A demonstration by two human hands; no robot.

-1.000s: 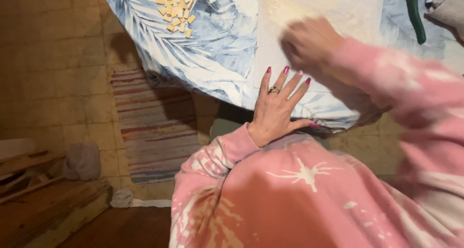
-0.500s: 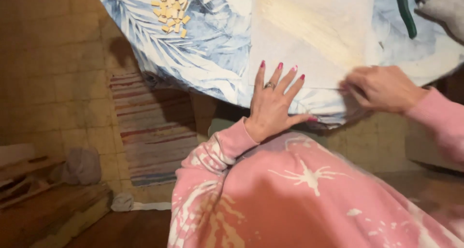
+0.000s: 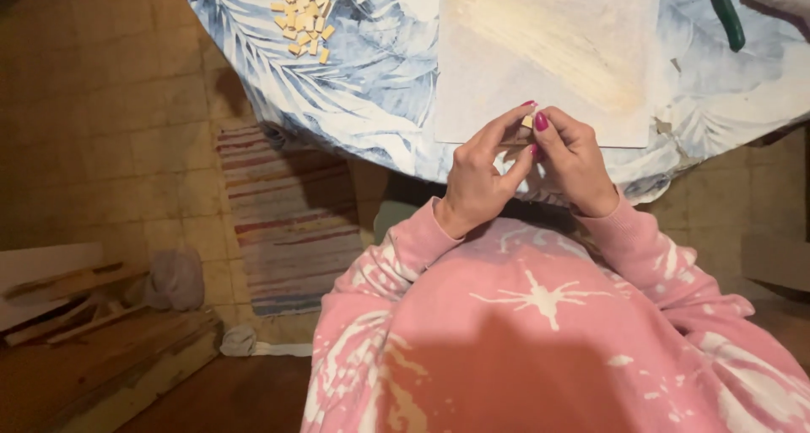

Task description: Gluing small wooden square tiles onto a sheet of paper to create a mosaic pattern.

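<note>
We see both hands meeting at the near edge of the counter (image 3: 380,104); left hand (image 3: 477,184) and right hand (image 3: 578,167) pinch one small pale tile piece (image 3: 527,121) between fingertips; grip is closed down to a fine pinch on it, remaining fingers curled; piece sits just above the lower edge of the white sheet (image 3: 548,53); sheet is rectangular with a yellowish streak; a pile of small tan tiles (image 3: 301,15) lies well apart at the far left on the blue leaf-print cloth; green-handled tool (image 3: 727,15) at far right; striped rug (image 3: 291,218) on the floor below.
</note>
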